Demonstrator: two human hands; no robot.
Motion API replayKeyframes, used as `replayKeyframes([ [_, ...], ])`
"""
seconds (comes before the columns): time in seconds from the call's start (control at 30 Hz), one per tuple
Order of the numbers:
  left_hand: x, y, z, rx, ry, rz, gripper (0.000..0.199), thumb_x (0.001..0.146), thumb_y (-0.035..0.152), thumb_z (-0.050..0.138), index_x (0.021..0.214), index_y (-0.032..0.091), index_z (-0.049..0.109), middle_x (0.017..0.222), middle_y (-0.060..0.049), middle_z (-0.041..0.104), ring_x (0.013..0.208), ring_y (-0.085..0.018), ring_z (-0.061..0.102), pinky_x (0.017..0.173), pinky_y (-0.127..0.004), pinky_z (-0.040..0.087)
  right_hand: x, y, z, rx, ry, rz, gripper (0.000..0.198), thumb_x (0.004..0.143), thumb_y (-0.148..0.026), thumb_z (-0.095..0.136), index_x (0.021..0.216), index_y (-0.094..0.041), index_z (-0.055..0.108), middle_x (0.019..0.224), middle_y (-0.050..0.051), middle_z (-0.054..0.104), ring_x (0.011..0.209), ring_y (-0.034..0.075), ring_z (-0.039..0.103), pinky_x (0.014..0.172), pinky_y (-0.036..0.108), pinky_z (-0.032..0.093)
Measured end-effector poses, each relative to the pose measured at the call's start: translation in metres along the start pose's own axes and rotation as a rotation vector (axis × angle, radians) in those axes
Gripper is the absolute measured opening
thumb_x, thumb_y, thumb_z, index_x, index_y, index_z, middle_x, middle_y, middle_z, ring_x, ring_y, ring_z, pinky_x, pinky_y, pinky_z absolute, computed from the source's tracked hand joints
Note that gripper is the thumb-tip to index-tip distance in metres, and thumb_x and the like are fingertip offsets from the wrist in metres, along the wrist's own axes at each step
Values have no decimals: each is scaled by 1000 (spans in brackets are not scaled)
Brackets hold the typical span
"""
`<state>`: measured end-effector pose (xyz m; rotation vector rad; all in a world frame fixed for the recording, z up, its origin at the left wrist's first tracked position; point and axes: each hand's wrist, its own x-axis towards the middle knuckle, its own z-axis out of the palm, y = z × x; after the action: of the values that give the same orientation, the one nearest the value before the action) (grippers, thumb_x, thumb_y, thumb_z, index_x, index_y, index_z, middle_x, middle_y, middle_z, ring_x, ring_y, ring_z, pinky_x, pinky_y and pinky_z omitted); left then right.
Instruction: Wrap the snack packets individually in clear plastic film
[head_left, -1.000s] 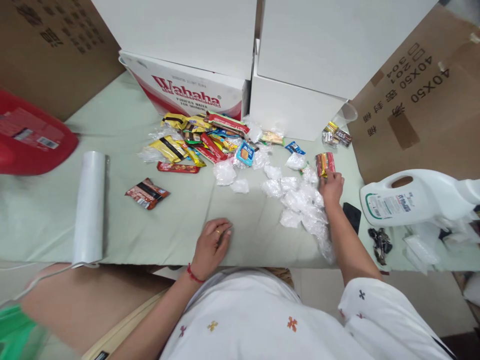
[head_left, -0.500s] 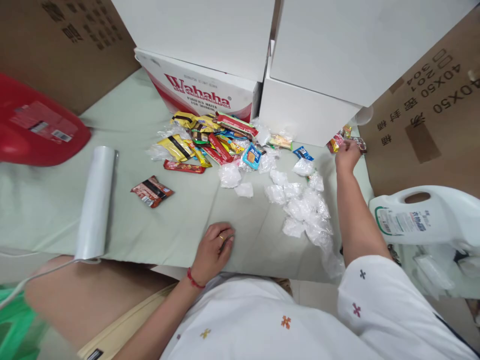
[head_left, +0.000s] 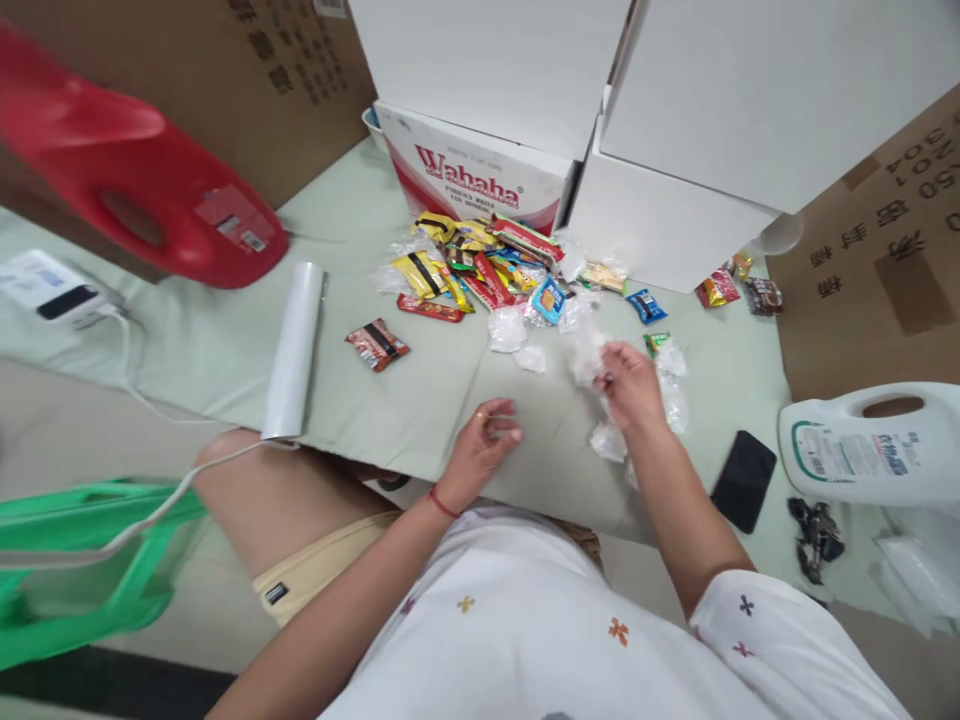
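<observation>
My right hand (head_left: 634, 388) is closed on a crumpled clear plastic bag (head_left: 588, 354), somewhat blurred by motion. More crumpled clear plastic (head_left: 607, 441) lies under and behind that hand, partly hidden by it. My left hand (head_left: 486, 440) hovers near the table's front edge, fingers loosely bent and apart, holding nothing. Ahead of both hands is a heap of wrapped snacks, with a yellow packet (head_left: 421, 274), a red bar (head_left: 429, 308) and a blue biscuit packet (head_left: 548, 300). A brown-red snack packet (head_left: 377, 344) lies alone to the left.
White boxes (head_left: 667, 215) and a Wahaba carton (head_left: 469, 175) stand behind the heap. At left are a plastic film roll (head_left: 295, 350) and a red jug (head_left: 225, 235). Small packets (head_left: 718, 288), a black phone (head_left: 744, 481), keys (head_left: 814, 538) and a white jug (head_left: 862, 450) lie at right.
My right hand has come back from the small packets at far right and taken hold of clear plastic. My left hand's fingers have parted. The view has shifted left.
</observation>
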<state>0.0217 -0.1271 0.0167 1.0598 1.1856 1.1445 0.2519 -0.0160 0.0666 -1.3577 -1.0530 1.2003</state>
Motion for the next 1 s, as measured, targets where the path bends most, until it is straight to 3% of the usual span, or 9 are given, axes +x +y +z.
replayKeyframes([
  [0.07, 6, 6, 10, -128, -15, -55, 74, 71, 53, 87, 130, 20, 58, 132, -15, 62, 101, -22, 68, 76, -30, 55, -42, 12, 32, 53, -116, 129, 30, 71, -47, 82, 79, -23, 66, 64, -4, 59, 52, 10, 47, 49, 24, 39],
  [0.17, 10, 11, 14, -108, 32, -72, 51, 71, 48, 86, 106, 16, 68, 102, -8, 71, 85, -17, 65, 71, -26, 51, -79, 23, 50, 118, -186, 263, 34, 66, -48, 87, 76, -22, 67, 60, -3, 59, 48, 8, 42, 42, 21, 33],
  [0.27, 6, 13, 5, -49, 9, -141, 34, 73, 45, 83, 80, 16, 67, 65, 2, 61, 61, -12, 53, 60, -24, 43, -79, 23, 34, 281, -151, 396, 41, 58, -44, 94, 75, -21, 64, 60, -4, 58, 46, 5, 36, 35, 17, 26],
  [0.47, -8, 11, -10, -143, -34, -202, 29, 68, 39, 84, 80, 16, 69, 61, 5, 57, 56, -9, 47, 58, -23, 40, -68, 17, -5, 472, -235, 592, 45, 61, -33, 94, 71, -22, 52, 56, -6, 51, 43, 4, 33, 30, 12, 23],
  [0.6, -10, 9, -12, -466, -33, -296, 26, 63, 33, 83, 75, 16, 67, 65, 2, 58, 57, -9, 50, 55, -23, 40, -83, 15, 2, 456, -181, 330, 38, 70, -42, 89, 92, -26, 63, 90, 2, 69, 60, 9, 52, 43, 16, 46],
  [0.73, -14, 10, -15, -572, -99, -360, 21, 62, 28, 80, 74, 15, 70, 69, -3, 62, 60, -12, 54, 54, -25, 43, -94, 15, 14, 12, -189, -36, 60, 67, -37, 91, 121, -36, 65, 137, 3, 60, 113, 19, 60, 83, 29, 57],
  [0.83, -17, 9, -21, -538, -170, -360, 20, 62, 27, 81, 74, 14, 71, 69, -3, 63, 62, -13, 56, 58, -26, 48, -88, 17, 14, -130, -318, 38, 41, 70, -46, 87, 103, -27, 74, 99, 3, 70, 88, 18, 62, 69, 27, 52],
  [0.9, -17, 8, -25, -527, -170, -350, 24, 64, 28, 85, 77, 15, 70, 71, -2, 64, 65, -13, 58, 65, -27, 51, -81, 18, 9, -84, -286, 101, 33, 71, -50, 85, 85, -23, 74, 67, -2, 58, 61, 12, 50, 53, 23, 42],
  [1.0, -17, 9, -29, -596, -113, -369, 37, 66, 39, 91, 84, 18, 66, 82, -1, 68, 78, -16, 67, 78, -32, 57, -75, 14, 0, 26, -194, 176, 35, 64, -49, 90, 77, -22, 72, 60, -5, 50, 51, 8, 38, 42, 21, 32],
])
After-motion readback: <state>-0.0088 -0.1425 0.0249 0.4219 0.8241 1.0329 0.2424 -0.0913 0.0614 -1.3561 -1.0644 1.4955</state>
